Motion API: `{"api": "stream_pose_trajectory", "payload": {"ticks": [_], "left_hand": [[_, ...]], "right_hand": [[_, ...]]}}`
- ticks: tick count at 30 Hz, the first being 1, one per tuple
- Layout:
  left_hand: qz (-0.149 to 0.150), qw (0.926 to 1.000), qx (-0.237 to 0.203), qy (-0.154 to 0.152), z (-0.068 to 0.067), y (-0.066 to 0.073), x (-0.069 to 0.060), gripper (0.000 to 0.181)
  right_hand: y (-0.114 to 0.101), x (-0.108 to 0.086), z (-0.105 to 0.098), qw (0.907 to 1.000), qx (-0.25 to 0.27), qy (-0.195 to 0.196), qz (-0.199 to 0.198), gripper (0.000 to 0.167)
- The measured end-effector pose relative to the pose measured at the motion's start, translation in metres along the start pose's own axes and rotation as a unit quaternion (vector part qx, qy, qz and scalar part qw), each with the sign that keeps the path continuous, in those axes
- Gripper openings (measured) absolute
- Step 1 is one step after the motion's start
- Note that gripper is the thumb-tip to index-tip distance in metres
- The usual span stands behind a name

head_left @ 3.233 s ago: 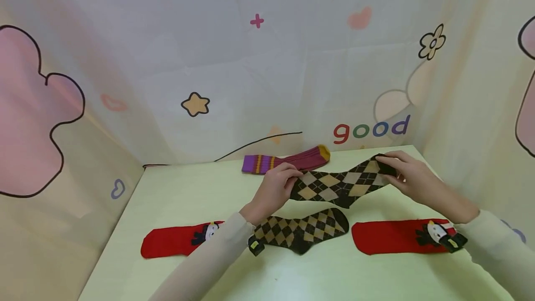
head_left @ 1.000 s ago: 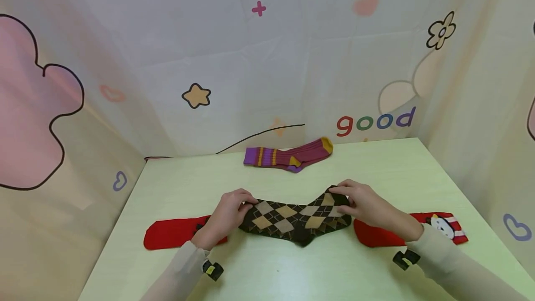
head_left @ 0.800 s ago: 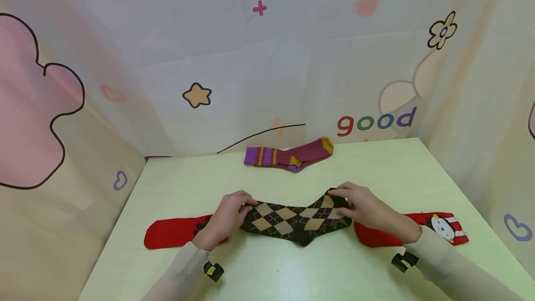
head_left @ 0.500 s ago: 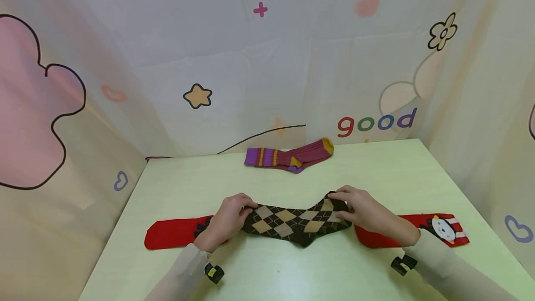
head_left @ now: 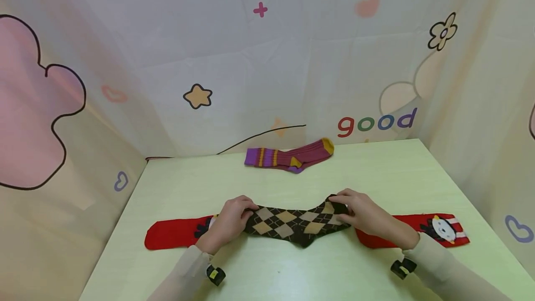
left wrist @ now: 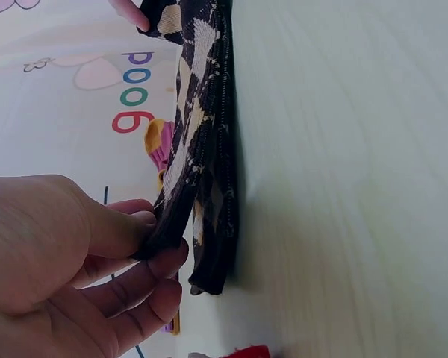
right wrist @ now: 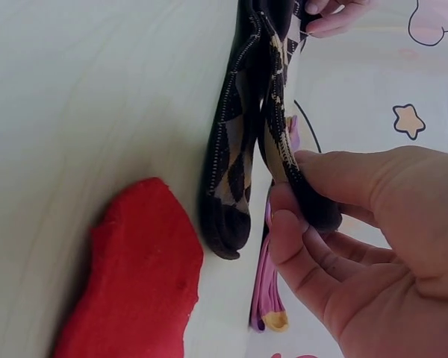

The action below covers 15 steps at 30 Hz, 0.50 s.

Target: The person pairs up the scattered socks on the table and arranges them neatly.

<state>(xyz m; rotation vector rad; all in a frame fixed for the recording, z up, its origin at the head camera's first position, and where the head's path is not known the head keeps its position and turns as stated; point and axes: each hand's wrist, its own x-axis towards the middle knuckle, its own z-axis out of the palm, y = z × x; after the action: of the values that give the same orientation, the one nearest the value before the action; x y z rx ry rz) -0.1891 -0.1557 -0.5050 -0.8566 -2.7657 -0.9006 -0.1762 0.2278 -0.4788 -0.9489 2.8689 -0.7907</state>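
Okay, your left hand (head_left: pixel 229 221) pinches the upper argyle sock (head_left: pixel 288 223) at its cuff, your right hand (head_left: pixel 368 215) at its dark toe. It spans between them, just above the lower argyle sock (right wrist: pixel 225 160) on the tabletop (head_left: pixel 259 273). Your arms partly hide the left red sock (head_left: pixel 173 234) and right red sock (head_left: pixel 443 229); purple-maroon sock (head_left: pixel 280 159) lies farther back.

Red socks (head_left: pixel 174 234) lie apart on the pale table (head_left: pixel 277 284) before a printed backdrop (head_left: pixel 267 68)
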Motion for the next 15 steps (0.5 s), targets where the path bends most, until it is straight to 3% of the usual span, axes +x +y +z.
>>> {"api": "stream_pose_trajectory", "payload": {"ticks": [15], "left_hand": [[-0.004, 0.9994, 0.024, -0.025, 0.0034, -0.0013, -0.0001, 0.022]], "right_hand": [[0.0032, -0.0028, 0.0047, 0.9995, -0.027, -0.008, 0.013, 0.046]]}}
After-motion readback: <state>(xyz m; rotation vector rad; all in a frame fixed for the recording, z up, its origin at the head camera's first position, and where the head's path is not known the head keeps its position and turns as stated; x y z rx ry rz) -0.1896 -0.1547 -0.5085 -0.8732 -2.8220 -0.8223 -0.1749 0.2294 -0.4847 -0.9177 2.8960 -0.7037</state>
